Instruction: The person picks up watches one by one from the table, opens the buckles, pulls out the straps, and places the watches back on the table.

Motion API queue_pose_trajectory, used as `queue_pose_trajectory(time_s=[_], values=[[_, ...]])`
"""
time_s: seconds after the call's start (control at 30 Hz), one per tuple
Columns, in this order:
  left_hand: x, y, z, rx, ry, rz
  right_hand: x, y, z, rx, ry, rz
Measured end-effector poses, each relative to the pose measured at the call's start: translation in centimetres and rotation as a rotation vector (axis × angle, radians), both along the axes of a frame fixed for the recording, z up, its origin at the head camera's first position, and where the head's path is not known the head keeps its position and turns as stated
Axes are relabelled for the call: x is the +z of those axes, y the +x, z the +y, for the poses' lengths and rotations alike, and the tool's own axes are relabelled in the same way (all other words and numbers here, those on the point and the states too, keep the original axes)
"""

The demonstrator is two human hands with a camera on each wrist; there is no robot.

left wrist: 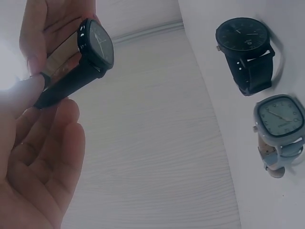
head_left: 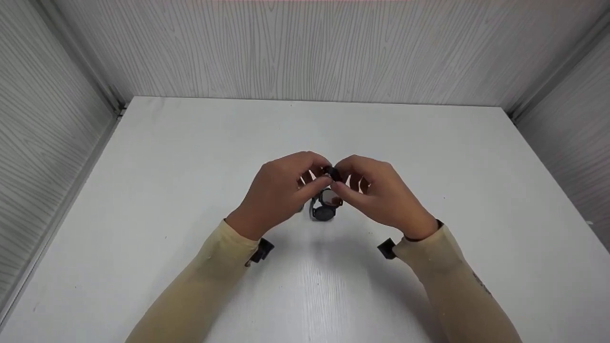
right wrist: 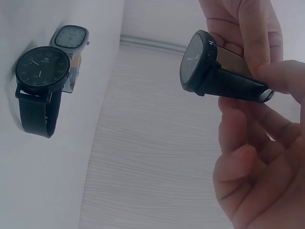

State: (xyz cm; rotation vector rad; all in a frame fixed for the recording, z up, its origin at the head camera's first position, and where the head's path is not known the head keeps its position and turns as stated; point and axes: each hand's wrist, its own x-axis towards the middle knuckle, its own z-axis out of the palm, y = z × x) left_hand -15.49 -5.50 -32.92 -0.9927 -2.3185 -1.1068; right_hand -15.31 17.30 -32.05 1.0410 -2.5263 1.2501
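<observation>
A black watch (head_left: 330, 197) with a round face is held up between both hands, its strap looped. In the head view the left hand (head_left: 281, 193) pinches the strap from the left, and the right hand (head_left: 388, 195) pinches it from the right, their fingertips close together. Seen by the left wrist camera, the held watch (left wrist: 71, 83) has its face turned away from the palms. From the right wrist, the strap of this watch (right wrist: 233, 85) runs into the fingers, which partly cover its ends.
Another round black watch (head_left: 324, 213) stands on the white table (head_left: 214, 143) below the hands. Near it is a light blue, square-faced watch (left wrist: 279, 117), mostly hidden by the left hand in the head view. Pale wood-grain panels (head_left: 286, 52) surround the table's back and sides.
</observation>
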Motion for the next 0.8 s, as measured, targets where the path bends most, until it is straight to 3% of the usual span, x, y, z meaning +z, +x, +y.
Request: queue_pose_trajectory(time_s=[0.23, 0.47, 0.63, 0.8], values=[[0.6, 0.4, -0.3, -0.021, -0.004, 0.065, 0.1, 0.1, 0.2, 0.057, -0.04, 0.04], [0.8, 0.5, -0.5, -0.062, -0.076, 0.101, 0.4, 0.2, 0.2, 0.096, -0.028, 0.042], [1.0, 0.5, -0.8, -0.123, -0.105, 0.099, 0.3, 0.0, 0.3, 0.125, -0.059, -0.011], [1.1, 0.4, -0.9, -0.12, -0.106, 0.106, 0.2, -0.3, 0.4, 0.111, -0.098, -0.042]])
